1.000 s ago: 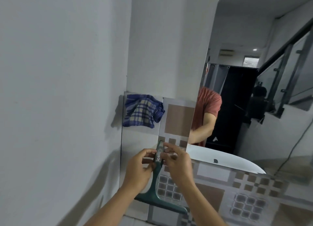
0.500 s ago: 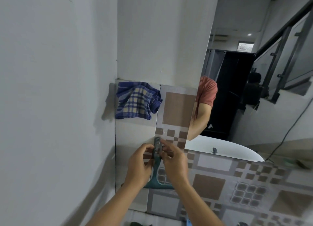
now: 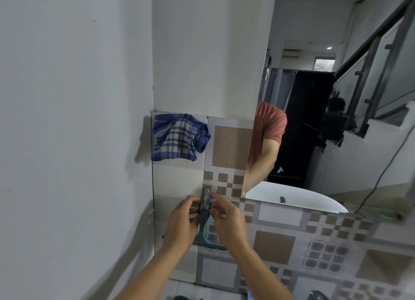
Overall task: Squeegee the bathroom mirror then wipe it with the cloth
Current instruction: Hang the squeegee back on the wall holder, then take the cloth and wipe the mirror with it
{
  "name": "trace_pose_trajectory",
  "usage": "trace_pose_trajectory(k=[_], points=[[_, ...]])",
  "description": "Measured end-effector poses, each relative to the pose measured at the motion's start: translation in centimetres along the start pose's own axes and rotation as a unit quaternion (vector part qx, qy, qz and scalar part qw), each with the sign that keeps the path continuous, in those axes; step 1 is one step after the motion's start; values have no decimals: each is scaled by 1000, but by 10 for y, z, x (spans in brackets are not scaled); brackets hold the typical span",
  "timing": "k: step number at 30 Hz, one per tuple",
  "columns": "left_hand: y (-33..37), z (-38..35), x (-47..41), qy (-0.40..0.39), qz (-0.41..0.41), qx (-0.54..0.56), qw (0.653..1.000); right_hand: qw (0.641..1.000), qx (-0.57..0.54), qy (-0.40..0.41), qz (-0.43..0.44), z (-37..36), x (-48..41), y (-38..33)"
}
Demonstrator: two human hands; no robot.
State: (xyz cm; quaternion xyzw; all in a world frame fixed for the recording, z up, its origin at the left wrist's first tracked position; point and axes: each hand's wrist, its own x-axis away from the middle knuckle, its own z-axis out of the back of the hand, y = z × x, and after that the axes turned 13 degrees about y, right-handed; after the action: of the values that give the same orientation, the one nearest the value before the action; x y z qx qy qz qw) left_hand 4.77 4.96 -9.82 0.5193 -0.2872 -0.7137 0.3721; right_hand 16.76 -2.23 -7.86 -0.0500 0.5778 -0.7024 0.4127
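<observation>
Squeegee (image 3: pixel 203 219) hangs against the tiled wall (image 3: pixel 276 243), just below and left of the mirror (image 3: pixel 336 120)'s lower left corner, its green handle running nearly upright and its blade end at the bottom, lying roughly level across the tile. The handle's top points up toward a small metal hook or loop (too small to tell which). Both hands meet there: the left hand (image 3: pixel 182 223) has its fingers curled round the upper handle from the left, and the right hand (image 3: pixel 226 223) pinches the very top between thumb and forefinger, the other fingers loosely bent.

By my reading this is the step of fetching the tool, freeing it from the wall, with no stroke on the glass yet made. The next move calls for lifting the handle's top clear of its fixing, then turning the blade to lie flat against the mirror near an upper edge.

The checked cloth (image 3: pixel 179 140) hangs on the wall above the hands, near the tiling's upper left corner, untouched.
</observation>
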Motion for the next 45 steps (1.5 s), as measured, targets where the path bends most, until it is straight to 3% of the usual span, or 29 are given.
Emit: trace_pose_trajectory(k=[4, 8, 11, 14, 17, 23, 32, 37, 45], points=[[15, 25, -1, 54, -34, -49, 997, 997, 42, 6, 64, 16, 1, -27], [63, 70, -12, 143, -126, -58, 980, 981, 30, 86, 173, 32, -8, -80], [108, 96, -32, 186, -259, -107, 942, 968, 14, 123, 219, 41, -23, -128], [144, 115, -65, 231, -337, -175, 896, 963, 52, 98, 247, 42, -43, -168], [162, 125, -101, 210, -324, -241, 890, 961, 109, 51, 250, 37, -66, -189], [161, 125, -143, 66, -270, -363, 889, 960, 163, 16, 226, 30, -92, -198], [158, 120, -153, 97, -250, -381, 885, 947, 223, -7, 233, 28, -110, -205], [163, 119, -152, 103, -286, -411, 859, 946, 193, 6, 260, 39, -108, -207], [199, 136, -139, 67, -319, -297, 897, 945, 139, 5, 296, 75, -94, -211]])
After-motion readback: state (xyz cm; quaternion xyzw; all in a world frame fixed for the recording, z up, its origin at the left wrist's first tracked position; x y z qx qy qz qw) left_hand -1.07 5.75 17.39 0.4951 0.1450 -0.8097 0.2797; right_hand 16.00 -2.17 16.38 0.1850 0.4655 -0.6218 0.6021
